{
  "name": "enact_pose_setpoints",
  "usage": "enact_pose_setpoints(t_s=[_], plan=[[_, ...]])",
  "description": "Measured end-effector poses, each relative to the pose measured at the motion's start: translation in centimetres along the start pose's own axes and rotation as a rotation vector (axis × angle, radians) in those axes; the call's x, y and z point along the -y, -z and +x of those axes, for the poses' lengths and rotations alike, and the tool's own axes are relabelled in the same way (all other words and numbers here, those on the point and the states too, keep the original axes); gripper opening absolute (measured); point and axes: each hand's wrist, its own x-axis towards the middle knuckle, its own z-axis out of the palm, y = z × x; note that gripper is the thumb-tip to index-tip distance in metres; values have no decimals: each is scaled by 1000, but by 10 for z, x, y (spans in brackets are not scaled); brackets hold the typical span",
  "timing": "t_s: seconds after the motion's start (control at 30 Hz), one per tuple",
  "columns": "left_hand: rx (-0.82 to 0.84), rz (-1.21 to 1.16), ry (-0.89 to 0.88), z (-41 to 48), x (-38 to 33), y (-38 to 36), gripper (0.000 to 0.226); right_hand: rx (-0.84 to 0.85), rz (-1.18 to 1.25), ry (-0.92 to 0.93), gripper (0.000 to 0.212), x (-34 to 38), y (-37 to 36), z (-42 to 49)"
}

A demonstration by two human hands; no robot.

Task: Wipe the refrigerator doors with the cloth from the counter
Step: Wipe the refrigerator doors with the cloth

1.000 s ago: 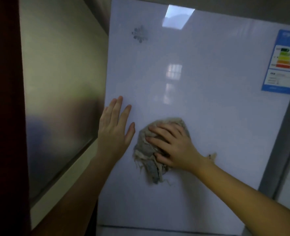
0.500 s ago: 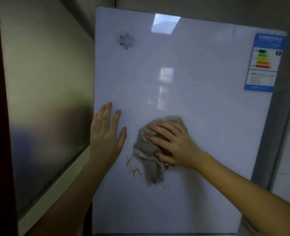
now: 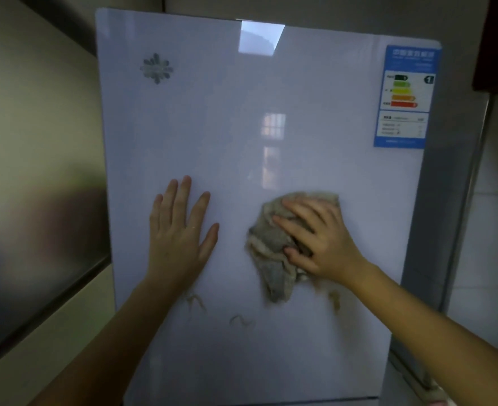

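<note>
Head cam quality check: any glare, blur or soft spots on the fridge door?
Head view: dim overall; hard glare patch at the top of the fridge door; window reflection mid-panel; energy label text too soft to read; shiny left panel is a smeared blur.

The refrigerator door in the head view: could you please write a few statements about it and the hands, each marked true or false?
1. The right hand presses the cloth against the refrigerator door. True.
2. The left hand holds a second cloth. False: it rests flat and bare on the door, left of the cloth.
3. The energy label sits in the door's upper right corner. True.
4. The snowflake emblem is at the door's lower right. False: it is near the upper left corner.
5. The cloth covers the energy label. False: the cloth lies well below it, apart from it.
</note>
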Motion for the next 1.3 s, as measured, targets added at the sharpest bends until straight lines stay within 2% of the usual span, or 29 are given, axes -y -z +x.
enact_pose_setpoints(t_s=[0.07,0.23,0.43,0.63,0.83,1.07,1.3], plan=[[13,12,12,-1,-4,-2,59,42,-3,73,49,-9,6,-18],[65,11,45,2,-9,3,62,-46,24,-49,45,-23,10,-29],[122,32,27,-2,-12,11,61,-124,83,-55,35,-24,8,-35],[105,68,15,-17,-21,16,55,-168,109,-190,38,-16,6,-57],[114,89,1,-34,-26,19,52,-255,146,-474,38,9,-1,-77],[155,87,48,-39,-28,8,58,-203,148,-428,40,9,-1,-102],[137,67,65,-41,-30,5,62,-263,161,-574,40,21,-8,-97]])
